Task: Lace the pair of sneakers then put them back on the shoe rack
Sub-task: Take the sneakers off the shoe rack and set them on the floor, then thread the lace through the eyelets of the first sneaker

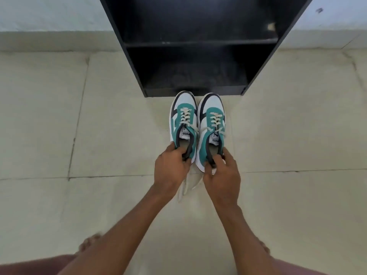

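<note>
Head view looks down on a pair of teal, white and navy sneakers standing side by side, toes pointing at a black shoe rack (198,42). Left hand (171,165) grips the heel collar of the left sneaker (183,120), fingers curled over the rim and into the opening; right hand (221,175) pinches the heel collar of the right sneaker (212,124) the same way. Both shoes are laced up to the tongue, and loose cream lace ends (185,188) trail down between the wrists onto the floor (59,116). Nothing lies between the toes and the rack, whose bottom edge is just beside them. Its lower compartment is dark, with a shelf board above. Pale stone tiles with dark grout lines cover the floor, which meets a light wall (39,12) behind the rack. Bare knees and the toes of one foot show blurred at the bottom edge
</note>
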